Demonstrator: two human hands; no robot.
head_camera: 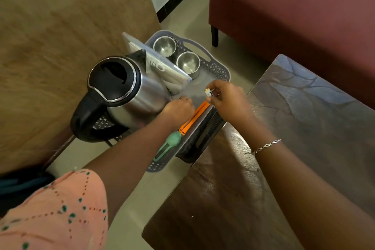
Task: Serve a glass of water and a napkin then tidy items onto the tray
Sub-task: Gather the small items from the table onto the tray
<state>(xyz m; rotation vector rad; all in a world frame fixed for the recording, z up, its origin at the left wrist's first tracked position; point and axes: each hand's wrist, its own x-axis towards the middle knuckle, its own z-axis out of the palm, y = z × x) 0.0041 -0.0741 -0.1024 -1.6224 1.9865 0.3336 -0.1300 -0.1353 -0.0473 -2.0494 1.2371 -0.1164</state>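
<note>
A grey plastic tray (220,67) with perforated walls holds a steel electric kettle (129,91), two empty steel cups (164,46) (188,62), a clear pouch (162,67) with pale folded material, an orange clip (194,117) and a green tool (172,140). Over the tray's bare middle, my right hand (227,99) pinches a small white and yellow sachet (210,93) between its fingertips. My left hand (178,107) rests on the tray beside the kettle's base with its fingers curled under; nothing shows in it.
A dark polished table (284,148) lies to the right, its edge against the tray. A dark box (203,136) sits under the tray's near right side. A maroon sofa (294,6) stands behind, and a wooden panel (60,26) rises at left.
</note>
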